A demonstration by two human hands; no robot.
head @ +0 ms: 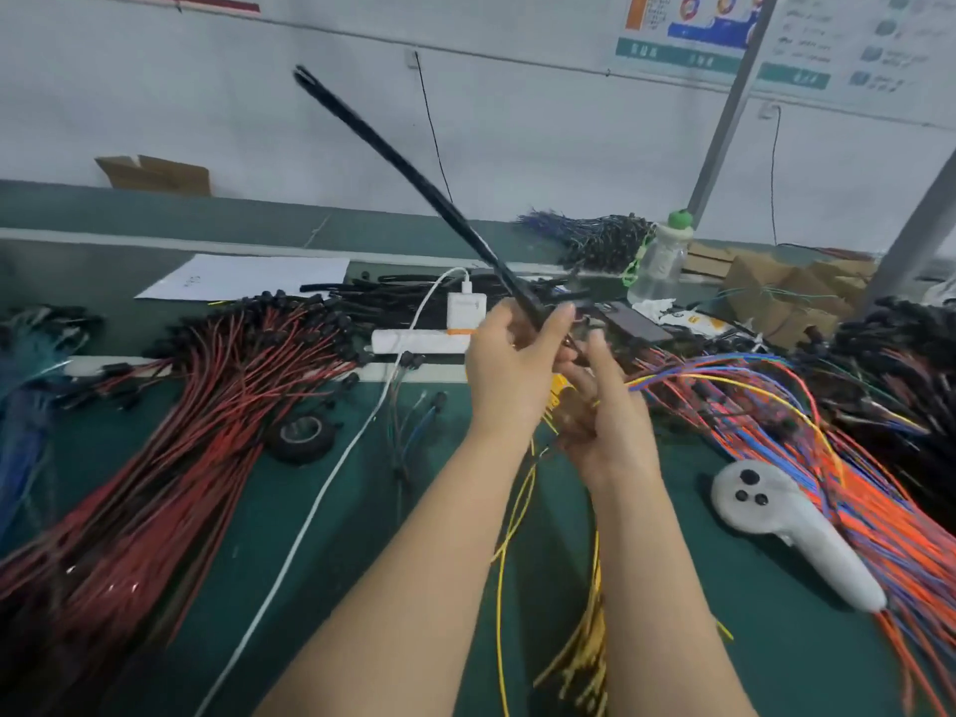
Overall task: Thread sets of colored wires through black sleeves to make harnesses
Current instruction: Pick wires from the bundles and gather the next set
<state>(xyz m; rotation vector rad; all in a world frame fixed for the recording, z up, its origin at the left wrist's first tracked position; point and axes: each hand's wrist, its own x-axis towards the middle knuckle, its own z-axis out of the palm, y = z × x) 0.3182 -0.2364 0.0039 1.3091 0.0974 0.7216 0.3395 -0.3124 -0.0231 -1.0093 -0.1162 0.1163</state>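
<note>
HEAD VIEW

- Black sleeve (449, 214): one long piece, raised off the table and slanting up and to the left. Its upper end stands free against the wall; its lower end is in the left hand. Blurred along its length.
- Left hand (509, 364): grip closed, thumb and fingers pinching the sleeve's lower end, above the middle of the table.
- Right hand (608, 406): just beside and below the left hand, touching it. Grip closed, fingers curled on the yellow wires (517, 514), fingertips up near the sleeve's lower end. Whether any wire has entered the sleeve cannot be told.
- Yellow wires: trail down from the right hand between the two forearms to the near edge.
- Table (362, 509): green surface.
- Red-and-black wires (181, 432): large fanned heap, left.
- Multicoloured wires (776, 406): orange, blue and purple heap, right.
- White controller (776, 520): lying on the edge of the multicoloured heap.
- Tape roll (300, 432): black, flat, beside the red-and-black heap.
- Power strip (419, 341): white, carrying a white charger (465, 305); a white cable (320, 509) runs toward the near edge.
- Spare black sleeves (393, 292): loose pile behind the strip.
- Bottle (662, 261): clear, green cap, far right.
- Paper sheet (248, 276): far left.
</note>
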